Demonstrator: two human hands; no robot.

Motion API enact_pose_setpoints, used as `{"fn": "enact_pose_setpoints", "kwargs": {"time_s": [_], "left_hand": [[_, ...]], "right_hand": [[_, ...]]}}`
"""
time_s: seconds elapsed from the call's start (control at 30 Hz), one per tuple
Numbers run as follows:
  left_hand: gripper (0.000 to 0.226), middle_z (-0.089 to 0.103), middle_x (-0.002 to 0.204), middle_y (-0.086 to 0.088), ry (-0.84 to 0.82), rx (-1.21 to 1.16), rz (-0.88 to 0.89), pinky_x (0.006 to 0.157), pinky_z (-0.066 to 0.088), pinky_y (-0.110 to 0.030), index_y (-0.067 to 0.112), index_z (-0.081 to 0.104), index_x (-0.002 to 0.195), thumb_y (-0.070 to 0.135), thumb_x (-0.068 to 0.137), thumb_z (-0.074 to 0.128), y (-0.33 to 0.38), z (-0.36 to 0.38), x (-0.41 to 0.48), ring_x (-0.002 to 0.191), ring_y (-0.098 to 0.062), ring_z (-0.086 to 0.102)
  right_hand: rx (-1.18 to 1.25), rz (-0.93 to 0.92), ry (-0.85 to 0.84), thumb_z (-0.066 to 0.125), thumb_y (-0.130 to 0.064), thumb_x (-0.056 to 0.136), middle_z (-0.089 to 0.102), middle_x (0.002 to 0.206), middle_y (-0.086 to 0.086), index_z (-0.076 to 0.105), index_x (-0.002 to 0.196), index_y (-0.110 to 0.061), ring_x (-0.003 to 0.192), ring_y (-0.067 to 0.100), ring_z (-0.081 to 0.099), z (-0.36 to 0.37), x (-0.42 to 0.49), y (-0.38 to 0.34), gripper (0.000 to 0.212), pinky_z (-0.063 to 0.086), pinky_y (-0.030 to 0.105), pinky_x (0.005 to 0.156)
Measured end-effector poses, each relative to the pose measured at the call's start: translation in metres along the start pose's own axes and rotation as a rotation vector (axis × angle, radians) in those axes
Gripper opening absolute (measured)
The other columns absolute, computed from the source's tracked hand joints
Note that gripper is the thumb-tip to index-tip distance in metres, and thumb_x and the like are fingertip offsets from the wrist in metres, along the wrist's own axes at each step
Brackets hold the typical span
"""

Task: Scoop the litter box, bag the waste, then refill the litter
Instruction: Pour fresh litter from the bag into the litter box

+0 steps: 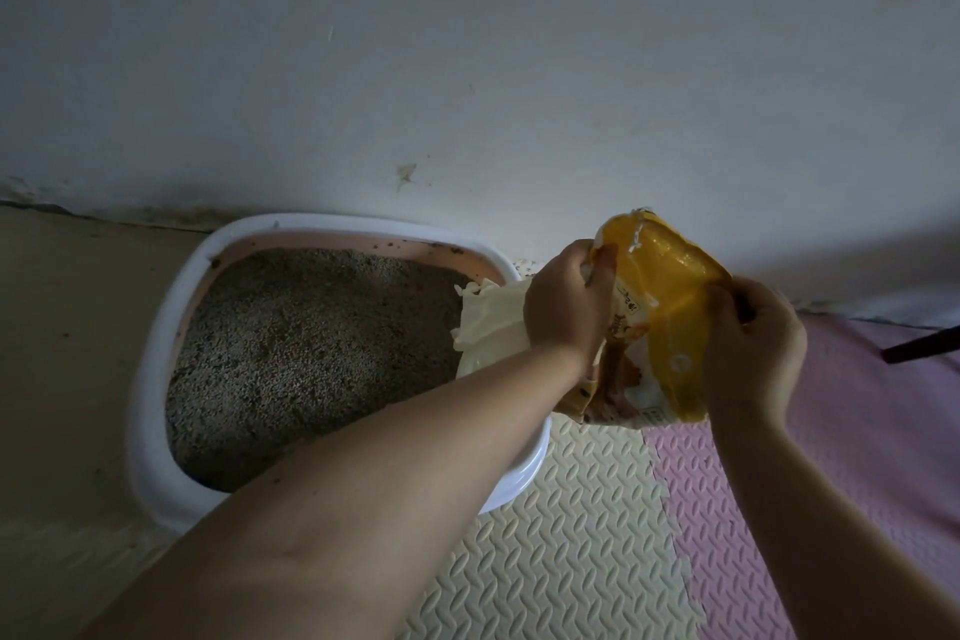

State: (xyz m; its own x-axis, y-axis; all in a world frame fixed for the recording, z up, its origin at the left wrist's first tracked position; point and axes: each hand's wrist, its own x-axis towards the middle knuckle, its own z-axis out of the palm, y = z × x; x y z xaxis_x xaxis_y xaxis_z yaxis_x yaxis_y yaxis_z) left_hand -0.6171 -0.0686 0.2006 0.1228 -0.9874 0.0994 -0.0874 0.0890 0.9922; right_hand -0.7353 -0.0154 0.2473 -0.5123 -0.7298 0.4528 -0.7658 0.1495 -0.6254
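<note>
Seemingly refilling: left hand [569,301] and right hand [753,343], fingers curled, pinch the yellow bag [670,307], mouth tipped over the litter box [150,379] mid-frame

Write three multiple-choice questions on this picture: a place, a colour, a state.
1. Where does the litter box stand?
A) against the wall
B) on a shelf
C) on a table

2. What colour is the held bag?
A) blue
B) yellow
C) green

3. Which hands grip the bag?
A) left hand and right hand
B) left only
C) none

Answers:
1 A, its far rim meets the wall.
2 B, its plastic shows yellow.
3 A, fingers of both curl on its edges.
</note>
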Motion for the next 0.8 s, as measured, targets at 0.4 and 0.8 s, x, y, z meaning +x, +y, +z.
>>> {"fn": "enact_pose_setpoints", "kwargs": {"time_s": [0.4,0.8], "left_hand": [[0.031,0.063,0.070,0.007,0.001,-0.005,0.012,0.058,0.042,-0.025,0.020,0.064,0.084,0.042,0.097,0.046,-0.008,-0.007,0.002,0.066,-0.010,0.058],[0.031,0.066,0.075,0.003,-0.071,0.067,0.101,0.058,0.042,-0.030,0.018,0.066,0.086,0.041,0.096,0.048,-0.006,0.000,-0.002,0.070,-0.015,0.059]], "right_hand": [[-0.021,-0.014,0.020,0.052,-0.013,0.092,0.060,0.092,-0.003,0.069,0.102,-0.010,0.091,0.019,0.056,0.004,-0.002,-0.009,0.020,0.047,0.034,0.079],[-0.025,0.046,0.007,0.051,-0.014,0.093,0.064,0.087,0.006,0.068,0.098,-0.010,0.080,0.021,0.056,-0.003,0.001,0.015,0.019,0.047,0.036,0.070]]}}
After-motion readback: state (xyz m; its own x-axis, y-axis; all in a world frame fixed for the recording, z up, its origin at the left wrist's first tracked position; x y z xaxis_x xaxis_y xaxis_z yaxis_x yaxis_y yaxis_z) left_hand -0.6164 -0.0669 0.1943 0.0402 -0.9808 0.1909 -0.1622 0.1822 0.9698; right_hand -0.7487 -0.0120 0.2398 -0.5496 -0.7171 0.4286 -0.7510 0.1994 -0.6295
